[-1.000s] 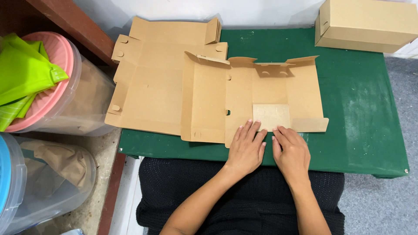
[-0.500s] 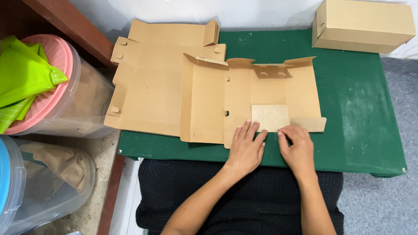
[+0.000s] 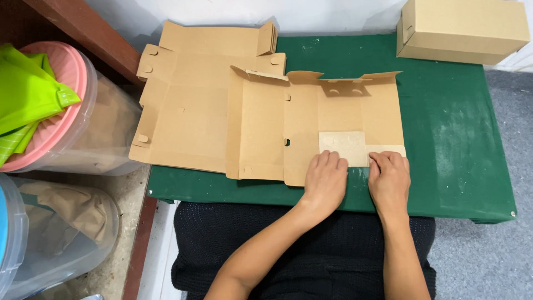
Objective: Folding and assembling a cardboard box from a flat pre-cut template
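Observation:
A flat, unfolded brown cardboard box blank (image 3: pixel 311 125) lies on the green table (image 3: pixel 455 139), with its far flaps partly raised. My left hand (image 3: pixel 323 179) presses flat on the blank's near edge, fingers together. My right hand (image 3: pixel 388 176) rests beside it with its fingers curled over the folded-in near flap (image 3: pixel 355 145), whose pale inner side faces up. A second flat blank (image 3: pixel 194 94) lies under it to the left, overhanging the table's edge.
An assembled brown cardboard box (image 3: pixel 461 28) stands at the table's far right corner. Left of the table are clear plastic tubs, one with a pink lid (image 3: pixel 61 111) and green bags (image 3: pixel 28 94), another holding brown paper (image 3: pixel 61 222). Grey floor lies on the right.
Both hands have slid slightly forward and right along the near edge. The right hand's fingers have curled down on the folded flap.

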